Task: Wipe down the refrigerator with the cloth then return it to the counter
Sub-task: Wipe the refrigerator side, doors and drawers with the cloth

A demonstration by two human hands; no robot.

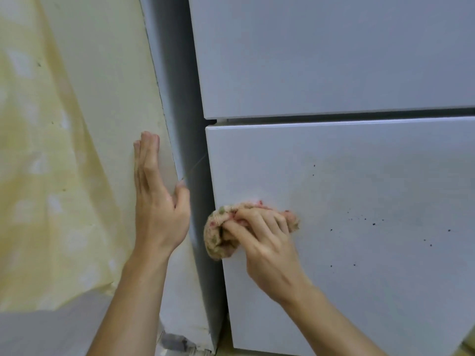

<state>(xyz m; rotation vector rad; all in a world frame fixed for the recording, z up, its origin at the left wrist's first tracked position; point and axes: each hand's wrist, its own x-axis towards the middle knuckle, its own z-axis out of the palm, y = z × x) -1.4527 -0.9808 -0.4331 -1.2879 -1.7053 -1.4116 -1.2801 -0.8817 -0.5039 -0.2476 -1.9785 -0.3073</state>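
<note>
In the head view, the refrigerator fills the frame from 12 to 5 o'clock. It is pale grey, flat and faintly brushed, with a dark seam between the upper door and the lower door.

Our right hand has its fingers curled over the cloth. The cloth is a soft bunched wad, beige with red and green flecks, pressed against the lower door near its left edge, at about 6 o'clock from centre.

Our left hand, at 8 o'clock, lies flat with straight fingers on the matt cream panel beside the refrigerator. It holds nothing, and its thumb reaches toward the grey side wall.

We judge the wiping to be under way. Dark specks dot the door at 3 o'clock from the cloth, so our strokes should sweep that way. Firm, even, overlapping passes would do best, with the wad refolded to a clean face as it soils. The smooth surface should release loose dirt easily. The desk is not in sight.
</note>
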